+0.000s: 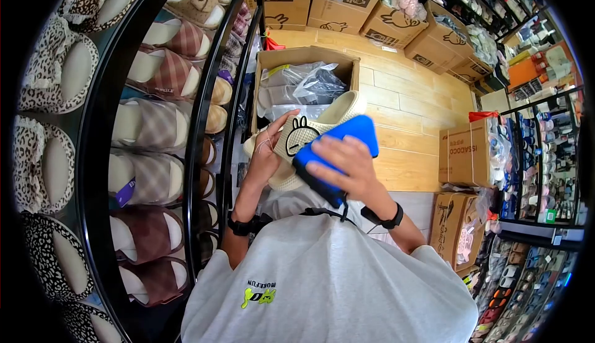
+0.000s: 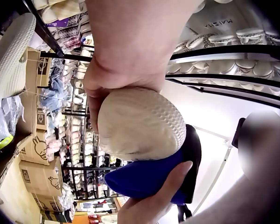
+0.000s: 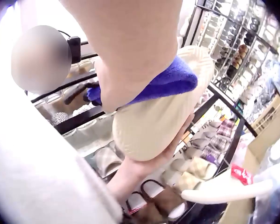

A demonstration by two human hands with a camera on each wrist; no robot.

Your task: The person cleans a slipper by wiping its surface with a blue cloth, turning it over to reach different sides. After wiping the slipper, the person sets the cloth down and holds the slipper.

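A cream slipper with a rabbit-face patch [image 1: 300,139] is held in my left hand [image 1: 266,154], whose fingers curl round it. In the left wrist view the rounded textured part [image 2: 140,123] shows below that hand [image 2: 123,77]; the right wrist view shows the smooth sole [image 3: 151,123]. My right hand [image 1: 348,166] lies with fairly straight fingers across a blue plush cloth or pad [image 1: 365,133] with a dark side, against the slipper. In the left wrist view its thumb rests along the blue pile [image 2: 140,179]. A second cream slipper [image 1: 341,108] appears just behind.
An open carton [image 1: 353,70] with plastic-wrapped slippers stands just beyond my hands. Black racks of slippers [image 1: 149,123] rise close on the left. More cartons [image 1: 338,14] line the far side, and others [image 1: 455,157] stand at the right before shelving.
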